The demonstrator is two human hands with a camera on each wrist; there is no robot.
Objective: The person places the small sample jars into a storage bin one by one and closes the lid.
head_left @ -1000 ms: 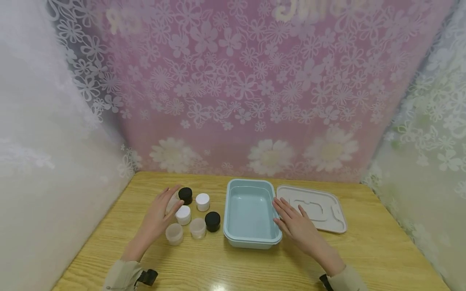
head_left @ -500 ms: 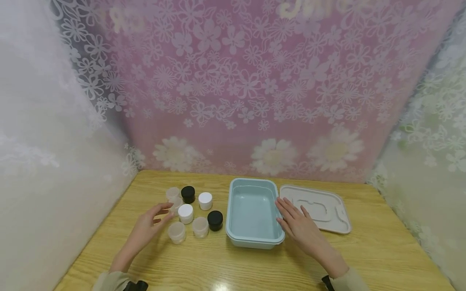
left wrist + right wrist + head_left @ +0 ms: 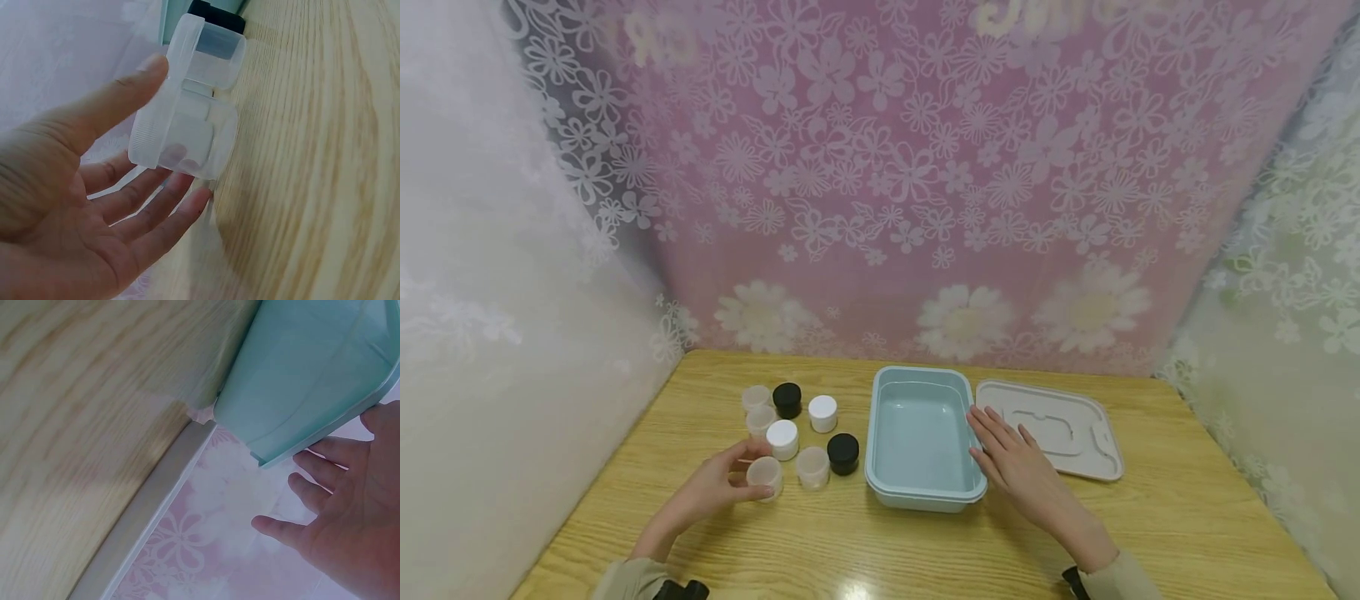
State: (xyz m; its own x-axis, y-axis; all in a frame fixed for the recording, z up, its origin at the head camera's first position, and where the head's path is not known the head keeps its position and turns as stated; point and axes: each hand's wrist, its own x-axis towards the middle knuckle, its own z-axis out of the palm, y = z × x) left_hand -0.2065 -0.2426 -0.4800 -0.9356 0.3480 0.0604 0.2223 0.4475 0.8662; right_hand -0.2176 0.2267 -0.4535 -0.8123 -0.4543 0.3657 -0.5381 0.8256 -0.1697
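Observation:
My left hand [image 3: 711, 487] is around a clear jar with a frosted lid [image 3: 765, 475] at the front of a jar group. In the left wrist view, the thumb lies by the clear jar's lid [image 3: 153, 122], and the fingers reach behind its body. Whether they press on it cannot be made out. Straight fingers of my right hand [image 3: 1018, 475] rest along the right rim of a light blue plastic tub [image 3: 925, 504]. From the right wrist, fingertips show against the rim of that tub [image 3: 306, 381].
Beside the held-around jar stand more clear jars [image 3: 812, 468], white-lidded jars [image 3: 782, 439] and black-lidded jars [image 3: 843, 454]. A pale flat lid [image 3: 1093, 437] lies right of the tub on the wooden table [image 3: 820, 550]. Floral curtains [image 3: 880, 208] hang behind and at both sides.
My left hand has come from beside the rear jars down toward the front clear jar, its thumb and fingers now around it. The right hand stays on the tub's rim.

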